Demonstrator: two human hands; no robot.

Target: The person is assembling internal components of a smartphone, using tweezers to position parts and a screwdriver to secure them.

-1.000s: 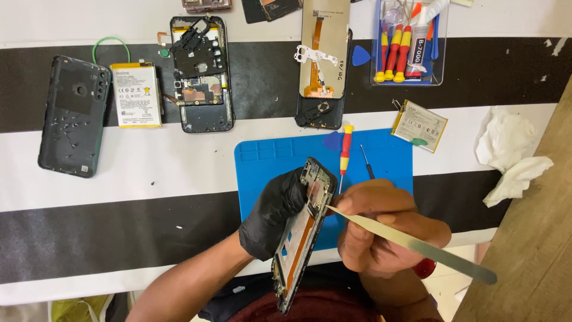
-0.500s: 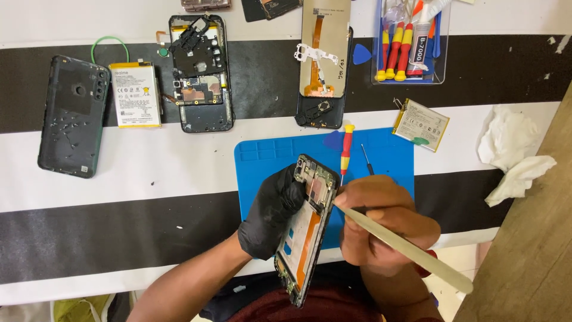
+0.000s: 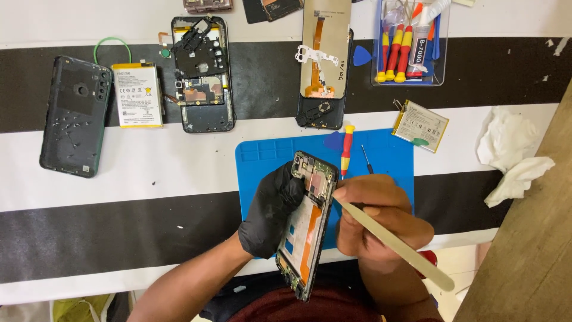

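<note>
My left hand (image 3: pixel 271 209), in a black glove, grips an opened phone frame (image 3: pixel 307 223) tilted on edge above the blue work mat (image 3: pixel 262 158). Circuit parts and an orange strip show inside the frame. My right hand (image 3: pixel 375 217), bare, holds a long flat pale pry tool (image 3: pixel 396 244); its tip touches the frame's right edge near the top, and its handle runs down to the right.
On the mat lie a red-and-yellow screwdriver (image 3: pixel 345 149) and a small thin driver (image 3: pixel 367 160). Farther back are a dark back cover (image 3: pixel 74 116), two batteries (image 3: pixel 137 95) (image 3: pixel 420 125), an opened phone (image 3: pixel 202 74), a screen assembly (image 3: pixel 325 59), a tool tray (image 3: pixel 411 42). White tissues (image 3: pixel 512 155) lie right.
The pry tool's handle has swung lower, steepening its angle, while its tip stays at the frame's right edge. My left hand and the frame shifted slightly.
</note>
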